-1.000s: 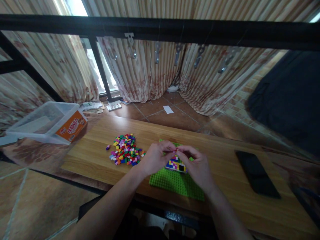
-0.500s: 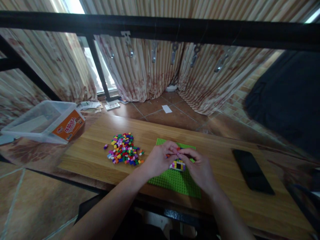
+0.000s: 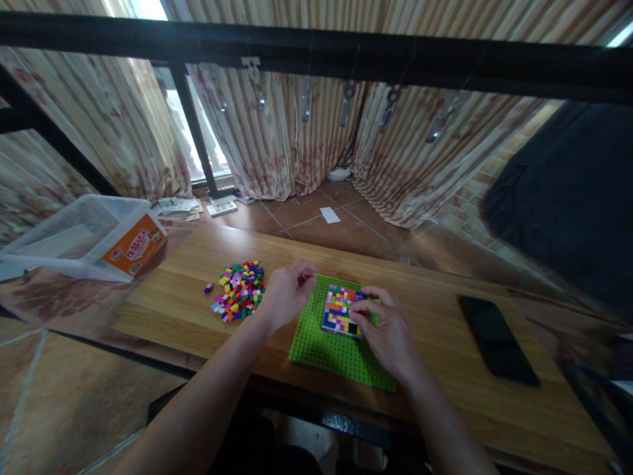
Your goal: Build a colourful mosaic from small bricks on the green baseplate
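- Green plate (image 3: 321, 356) on bench (image 3: 435, 376); clock centred on plate.
- Multicolour build (image 3: 337, 307) on plate, slightly toward 12.
- Right hand (image 3: 388, 326) at 3 o'clock, fingertips over build's near-right part; grip bent nearly together, can't tell if pinching a brick.
- Left hand (image 3: 287, 293) at 10, by plate edge, apart from build; grip half-curled, can't tell if holding anything.
- Brick pile (image 3: 240, 290) between 9 and 10, partly behind left hand.
- Phone (image 3: 499, 340) at 3, well apart.
- Bin (image 3: 133, 254) beyond pile.
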Demonstrator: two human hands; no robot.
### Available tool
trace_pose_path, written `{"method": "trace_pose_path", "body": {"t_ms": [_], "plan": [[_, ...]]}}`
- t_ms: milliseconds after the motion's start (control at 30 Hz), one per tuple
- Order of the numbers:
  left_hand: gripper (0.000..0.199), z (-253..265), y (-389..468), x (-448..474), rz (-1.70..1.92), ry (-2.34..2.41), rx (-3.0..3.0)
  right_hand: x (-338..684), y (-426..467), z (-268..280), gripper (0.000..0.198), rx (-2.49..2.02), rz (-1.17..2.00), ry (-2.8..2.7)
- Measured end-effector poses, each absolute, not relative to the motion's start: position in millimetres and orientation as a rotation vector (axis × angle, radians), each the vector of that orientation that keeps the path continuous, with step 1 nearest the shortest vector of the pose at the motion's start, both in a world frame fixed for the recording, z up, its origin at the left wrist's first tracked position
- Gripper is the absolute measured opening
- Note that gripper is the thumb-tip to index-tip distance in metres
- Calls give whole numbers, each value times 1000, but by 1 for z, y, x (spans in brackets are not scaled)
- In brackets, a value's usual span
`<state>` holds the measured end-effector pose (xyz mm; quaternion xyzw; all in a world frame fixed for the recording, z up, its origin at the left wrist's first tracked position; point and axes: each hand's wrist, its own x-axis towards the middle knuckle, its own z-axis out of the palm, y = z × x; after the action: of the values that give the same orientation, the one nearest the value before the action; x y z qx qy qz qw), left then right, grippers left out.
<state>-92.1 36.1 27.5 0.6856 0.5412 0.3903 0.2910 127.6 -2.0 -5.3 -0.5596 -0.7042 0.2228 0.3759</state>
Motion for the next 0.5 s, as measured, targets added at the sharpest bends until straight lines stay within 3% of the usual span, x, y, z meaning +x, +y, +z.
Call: {"method": "trace_pose_path", "body": {"t_ms": [300,500], "plan": [[18,20,25,-73,773,1467,1956,124,5,-15,13,-1430,636,-1651],[37,8,26,-48,780,1579,1857,126,4,-18,16,-1435,639,-1652]]}}
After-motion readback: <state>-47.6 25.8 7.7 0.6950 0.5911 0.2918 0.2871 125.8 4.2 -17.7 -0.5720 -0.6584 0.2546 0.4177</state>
